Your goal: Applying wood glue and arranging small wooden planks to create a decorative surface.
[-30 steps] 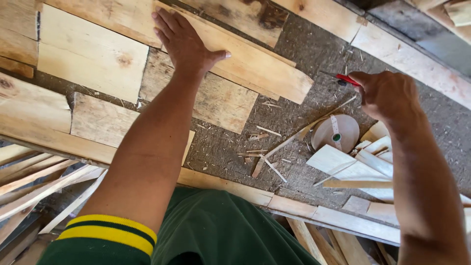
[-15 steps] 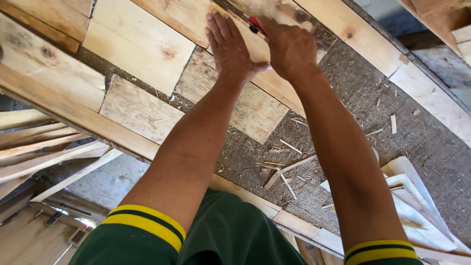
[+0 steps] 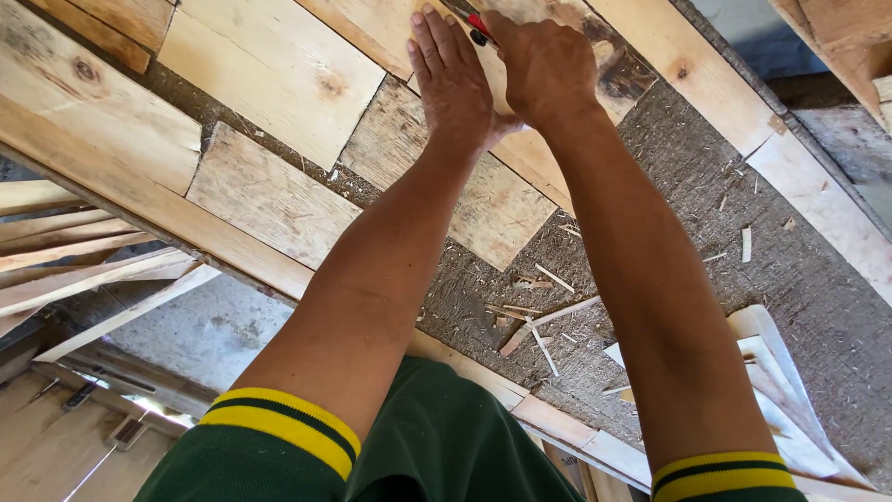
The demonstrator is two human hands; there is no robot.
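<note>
My left hand (image 3: 453, 79) lies flat, fingers together, on a long pale wooden plank (image 3: 534, 153) set among other boards on a grey fibrous surface. My right hand (image 3: 544, 65) is closed around a small red-and-black marking tool (image 3: 478, 28), its tip against the wood just beside my left fingertips. Both forearms stretch away from me, with green sleeves edged in yellow at the bottom of the view.
Cut boards (image 3: 269, 65) lie side by side on the grey surface (image 3: 706, 186). Wood splinters (image 3: 539, 321) are scattered near my right forearm. White sheets (image 3: 790, 400) lie at the lower right. Long wooden strips (image 3: 84, 270) are stacked at the left.
My right hand has come from the right side over to the plank, carrying the red tool beside my left hand. The view has shifted closer to the boards.
</note>
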